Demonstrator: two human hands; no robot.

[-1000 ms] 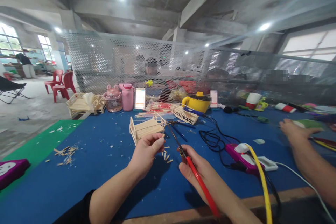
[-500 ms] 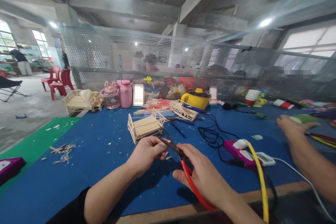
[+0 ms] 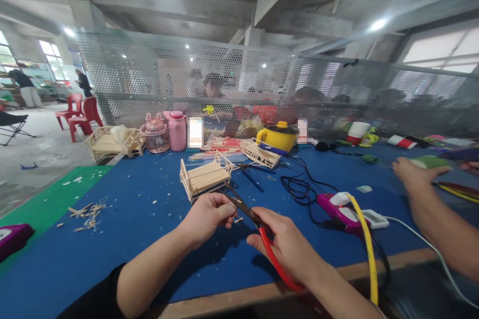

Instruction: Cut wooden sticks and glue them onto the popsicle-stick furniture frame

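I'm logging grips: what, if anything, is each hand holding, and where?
The right hand holds scissors by the red handles. The left hand apparently pinches a small pale piece; which part is hidden.

From my remote feed I can read no lettering, number or sign. The upright white panel (image 3: 195,132) beside the pink bottle (image 3: 177,134) and the smaller pale panel (image 3: 302,131) beside the yellow pot (image 3: 282,140) are both blurred out; I cannot make out the pale marking on the pink jar (image 3: 155,143).
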